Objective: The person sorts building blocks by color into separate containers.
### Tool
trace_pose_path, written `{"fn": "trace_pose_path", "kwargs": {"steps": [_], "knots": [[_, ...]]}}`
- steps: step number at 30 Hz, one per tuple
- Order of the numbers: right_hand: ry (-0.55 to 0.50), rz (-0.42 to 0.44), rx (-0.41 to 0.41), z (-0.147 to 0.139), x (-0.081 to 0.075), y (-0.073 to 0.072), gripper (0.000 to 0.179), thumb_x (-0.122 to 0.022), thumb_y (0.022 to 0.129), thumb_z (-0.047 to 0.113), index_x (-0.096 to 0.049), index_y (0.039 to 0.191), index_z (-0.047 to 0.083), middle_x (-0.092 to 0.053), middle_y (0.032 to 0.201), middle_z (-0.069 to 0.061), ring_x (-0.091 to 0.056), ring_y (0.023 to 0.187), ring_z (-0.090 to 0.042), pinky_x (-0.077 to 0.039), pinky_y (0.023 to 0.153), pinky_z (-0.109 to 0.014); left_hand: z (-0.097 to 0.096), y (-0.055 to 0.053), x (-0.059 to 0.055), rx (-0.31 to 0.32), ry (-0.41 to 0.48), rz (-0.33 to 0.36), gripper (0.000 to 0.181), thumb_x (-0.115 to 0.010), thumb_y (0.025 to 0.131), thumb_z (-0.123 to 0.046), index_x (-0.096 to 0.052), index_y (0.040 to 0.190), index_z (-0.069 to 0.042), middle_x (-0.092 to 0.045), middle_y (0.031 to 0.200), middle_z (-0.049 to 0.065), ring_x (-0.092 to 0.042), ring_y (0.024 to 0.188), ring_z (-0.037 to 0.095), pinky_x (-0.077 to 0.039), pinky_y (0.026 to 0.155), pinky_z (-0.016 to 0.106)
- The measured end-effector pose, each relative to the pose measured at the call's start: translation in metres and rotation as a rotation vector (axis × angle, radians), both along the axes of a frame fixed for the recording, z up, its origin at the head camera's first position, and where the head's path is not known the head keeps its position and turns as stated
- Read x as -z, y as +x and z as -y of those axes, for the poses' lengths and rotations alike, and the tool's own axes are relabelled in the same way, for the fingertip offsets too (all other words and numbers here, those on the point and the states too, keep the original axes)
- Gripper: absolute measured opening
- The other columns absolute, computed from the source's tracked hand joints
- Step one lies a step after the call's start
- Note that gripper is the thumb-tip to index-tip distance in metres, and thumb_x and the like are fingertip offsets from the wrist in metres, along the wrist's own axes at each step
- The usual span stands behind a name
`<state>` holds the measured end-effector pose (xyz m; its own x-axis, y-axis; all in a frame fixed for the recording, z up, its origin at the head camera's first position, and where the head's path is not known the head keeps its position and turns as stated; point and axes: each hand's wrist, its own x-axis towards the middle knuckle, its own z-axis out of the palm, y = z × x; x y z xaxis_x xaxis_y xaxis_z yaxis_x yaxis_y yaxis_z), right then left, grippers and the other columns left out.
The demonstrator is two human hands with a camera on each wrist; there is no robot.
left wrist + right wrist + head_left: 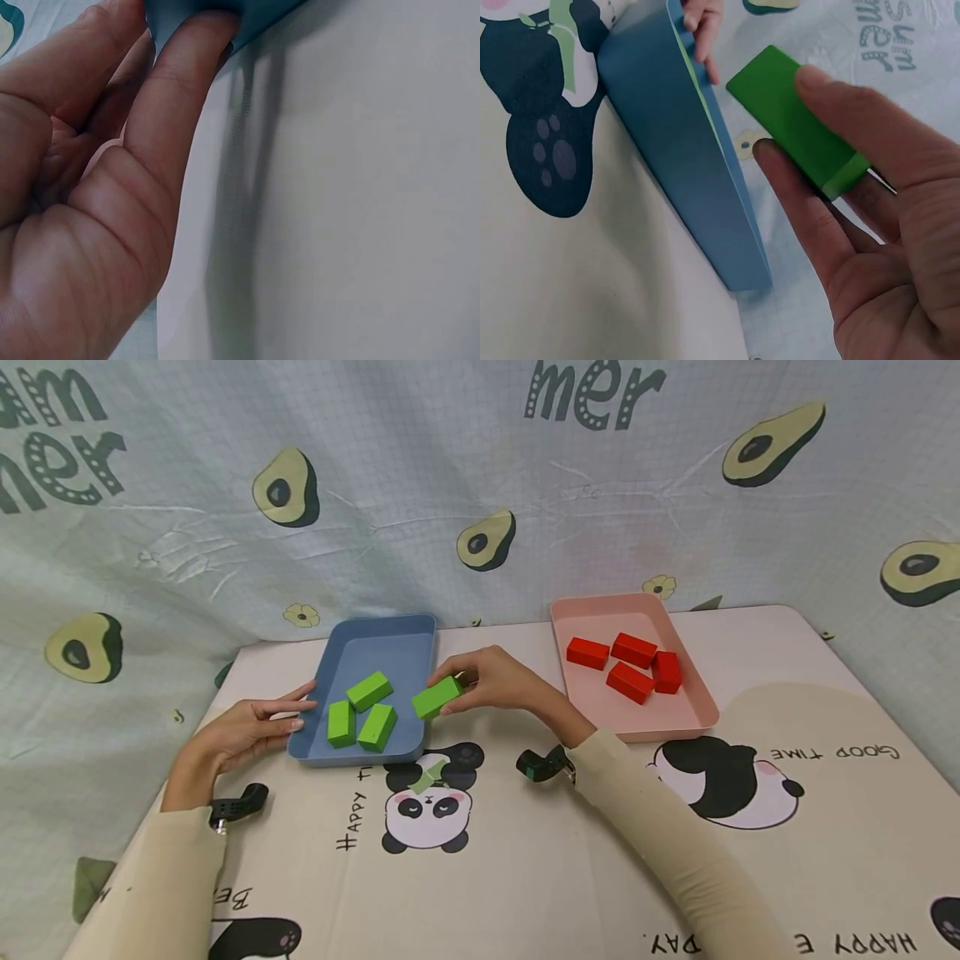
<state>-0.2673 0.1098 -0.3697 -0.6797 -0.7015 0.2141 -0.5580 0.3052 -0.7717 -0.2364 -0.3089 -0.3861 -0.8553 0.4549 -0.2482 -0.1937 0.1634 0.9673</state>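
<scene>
A green block (437,697) is pinched between the thumb and fingers of my right hand (491,678). In the head view it overlaps the right rim of the blue tray (384,639); the right wrist view shows the block (795,124) raised beside the tray's wall (667,127). Several green blocks (369,691) lie in the front half of that tray. My left hand (247,727) holds the tray's left edge, fingertips at the rim. Its thumb (169,97) presses the outer wall in the left wrist view.
Toward the back right stands a pink tray (600,706) with several red blocks (630,682) inside. Both trays are on a table covered by a panda-print cloth (525,860). An avocado-print curtain (397,527) hangs behind the table.
</scene>
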Motion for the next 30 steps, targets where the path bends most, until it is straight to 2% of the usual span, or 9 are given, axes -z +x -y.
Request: {"fn": "trace_pose_path", "kwargs": {"steps": [3, 10, 18, 30], "knots": [[0.003, -0.022, 0.013, 0.003, -0.001, 0.000, 0.038, -0.089, 0.080, 0.015, -0.077, 0.116, 0.012, -0.075, 0.101, 0.000, -0.065, 0.086, -0.013, -0.057, 0.082, -0.022, 0.000, 0.000, 0.001, 0.001, -0.005, -0.006, 0.043, -0.059, 0.100, 0.003, -0.055, 0.143, 0.001, -0.049, 0.143, -0.034, -0.057, 0.123, -0.002, -0.057, 0.086, 0.022], [-0.019, -0.044, -0.016, 0.011, -0.004, -0.001, 0.040, -0.089, 0.079, 0.015, -0.077, 0.117, 0.011, -0.075, 0.098, 0.001, -0.066, 0.084, -0.010, -0.058, 0.080, -0.022, 0.000, -0.001, 0.001, 0.000, -0.009, -0.008, 0.042, -0.059, 0.100, 0.003, -0.056, 0.142, 0.000, -0.049, 0.143, -0.034, -0.056, 0.123, -0.005, -0.056, 0.087, 0.022], [-0.001, -0.130, -0.007, 0.018, -0.005, -0.008, 0.039, -0.091, 0.077, 0.018, -0.080, 0.114, 0.015, -0.074, 0.090, 0.006, -0.058, 0.073, -0.007, -0.050, 0.067, -0.021, 0.001, 0.000, 0.000, 0.000, -0.010, -0.004, 0.042, -0.059, 0.100, 0.003, -0.056, 0.142, 0.001, -0.049, 0.142, -0.035, -0.056, 0.122, -0.006, -0.056, 0.086, 0.021], [0.000, -0.093, 0.012, 0.018, -0.007, -0.011, 0.039, -0.091, 0.078, 0.021, -0.080, 0.116, 0.016, -0.075, 0.090, 0.007, -0.059, 0.073, -0.007, -0.050, 0.066, -0.021, 0.000, 0.000, 0.000, 0.001, 0.014, 0.008, 0.040, -0.058, 0.101, 0.004, -0.062, 0.139, -0.005, -0.050, 0.141, -0.035, -0.057, 0.123, -0.002, -0.057, 0.084, 0.021]]}}
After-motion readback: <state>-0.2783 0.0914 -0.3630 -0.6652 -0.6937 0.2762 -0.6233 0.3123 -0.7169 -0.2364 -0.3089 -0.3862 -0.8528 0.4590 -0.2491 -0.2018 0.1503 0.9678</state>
